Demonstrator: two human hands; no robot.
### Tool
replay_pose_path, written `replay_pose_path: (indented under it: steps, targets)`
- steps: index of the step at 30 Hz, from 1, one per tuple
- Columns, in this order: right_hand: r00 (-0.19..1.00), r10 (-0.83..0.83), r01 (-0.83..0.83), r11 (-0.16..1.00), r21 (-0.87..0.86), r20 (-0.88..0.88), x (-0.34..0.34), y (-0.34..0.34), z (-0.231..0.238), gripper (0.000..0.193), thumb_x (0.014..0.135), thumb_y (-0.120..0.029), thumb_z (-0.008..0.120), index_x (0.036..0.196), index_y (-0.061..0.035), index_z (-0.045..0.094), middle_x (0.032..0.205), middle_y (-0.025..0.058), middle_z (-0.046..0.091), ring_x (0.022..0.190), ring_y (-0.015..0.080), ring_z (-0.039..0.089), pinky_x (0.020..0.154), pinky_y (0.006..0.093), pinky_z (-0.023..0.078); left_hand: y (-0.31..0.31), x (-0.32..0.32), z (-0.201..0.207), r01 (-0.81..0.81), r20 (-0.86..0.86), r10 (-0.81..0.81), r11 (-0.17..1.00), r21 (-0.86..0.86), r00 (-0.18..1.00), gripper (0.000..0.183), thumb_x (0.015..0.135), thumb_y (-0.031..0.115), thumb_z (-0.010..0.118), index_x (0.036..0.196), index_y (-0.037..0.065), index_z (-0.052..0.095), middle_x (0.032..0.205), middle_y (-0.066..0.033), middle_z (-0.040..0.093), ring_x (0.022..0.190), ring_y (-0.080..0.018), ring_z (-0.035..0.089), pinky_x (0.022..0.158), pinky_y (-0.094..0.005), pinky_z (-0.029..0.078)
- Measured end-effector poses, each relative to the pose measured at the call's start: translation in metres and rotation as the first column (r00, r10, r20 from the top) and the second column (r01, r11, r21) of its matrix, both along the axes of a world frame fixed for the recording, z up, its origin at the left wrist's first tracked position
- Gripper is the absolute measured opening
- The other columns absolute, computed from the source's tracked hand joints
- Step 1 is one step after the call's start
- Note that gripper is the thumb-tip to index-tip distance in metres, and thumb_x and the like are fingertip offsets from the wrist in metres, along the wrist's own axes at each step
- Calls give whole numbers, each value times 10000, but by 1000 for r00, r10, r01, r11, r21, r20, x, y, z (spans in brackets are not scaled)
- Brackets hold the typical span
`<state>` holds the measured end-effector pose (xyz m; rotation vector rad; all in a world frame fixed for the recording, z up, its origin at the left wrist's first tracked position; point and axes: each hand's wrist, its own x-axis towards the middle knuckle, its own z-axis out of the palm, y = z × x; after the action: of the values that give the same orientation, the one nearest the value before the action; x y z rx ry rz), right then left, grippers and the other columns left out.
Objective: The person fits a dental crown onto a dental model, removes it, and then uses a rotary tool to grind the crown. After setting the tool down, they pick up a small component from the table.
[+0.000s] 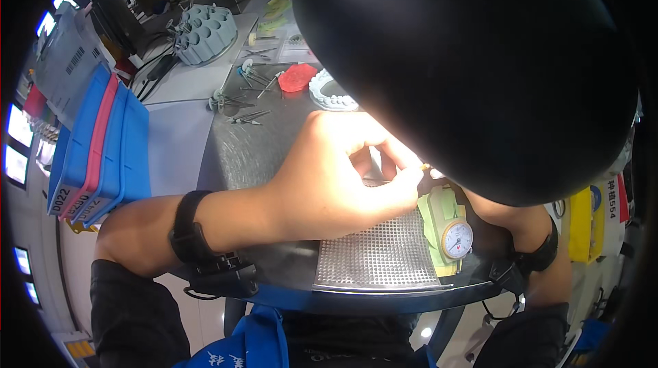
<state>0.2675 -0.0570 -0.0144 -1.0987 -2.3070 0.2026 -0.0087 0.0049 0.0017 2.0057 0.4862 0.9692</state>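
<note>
My left hand point(336, 176) reaches across the middle of the bench, thumb and fingers pinched together. At its fingertips shows a small yellowish piece point(425, 166), too small and too bright to name. My right hand point(488, 205) meets it from the right. Only a fingertip and the part near the wrist can be seen, because a large black rounded shade hides the rest. Under the hands lies a perforated metal sheet point(377, 258). Beside it a round dial gauge point(456, 238) rests on a yellow-green packet point(439, 214). Just beyond my left hand sits a white dental arch model point(332, 92).
The black shade point(466, 73) covers the upper right. A red flat piece point(298, 77) and several rotary burs point(250, 73) lie beyond my left hand. A grey bur holder point(204, 33) stands at the back left, stacked blue and pink trays point(103, 145) at the left.
</note>
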Motion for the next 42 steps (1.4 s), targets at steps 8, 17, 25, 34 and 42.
replay_pose_path:
  steps: [8, 17, 25, 34, 42]
  targets:
    - [999, -34, 32, 995, 95, 15, -39, 35, 20, 257, 842, 20, 792, 1097, -5, 776, 1063, 124, 777, 899, 229, 755, 838, 308, 599, 37, -31, 15, 19, -16, -19, 1000, 2, 1000, 140, 741, 94, 809, 835, 1, 760, 772, -69, 724, 661, -109, 693, 569, -231, 528]
    - [998, -47, 45, 997, 67, 30, -38, 32, 21, 259, 847, 9, 793, 1105, -9, 777, 1063, 130, 777, 900, 227, 756, 834, 313, 601, 35, -28, 13, 17, 14, -18, 999, 30, 1000, 137, 733, 86, 810, 825, -2, 757, 769, -71, 725, 668, -108, 691, 577, -231, 526]
    - [999, -11, 8, 997, 80, 42, -32, 30, 17, 329, 723, -91, 886, 1022, -17, 770, 1023, 126, 757, 889, 258, 733, 812, 348, 594, 31, -27, 13, 24, 20, -24, 1000, 0, 1000, 147, 731, 86, 821, 836, 4, 760, 783, -70, 724, 692, -116, 699, 591, -231, 545]
    - [999, -51, 50, 997, 63, 15, -31, 27, 16, 269, 850, 17, 788, 1117, -6, 772, 1059, 136, 775, 888, 227, 757, 809, 305, 608, 30, -24, 12, 3, -22, -3, 1000, 3, 1000, 160, 723, 101, 825, 833, 3, 762, 784, -79, 726, 688, -120, 704, 583, -237, 547]
    - [1000, -6, 6, 999, 32, 12, -23, 25, 12, 361, 665, -95, 918, 981, -20, 762, 1010, 113, 749, 884, 250, 728, 803, 347, 600, 27, -23, 10, 12, 3, -12, 999, -30, 1000, 174, 731, 117, 835, 850, 13, 762, 785, -74, 725, 679, -123, 710, 570, -231, 546]
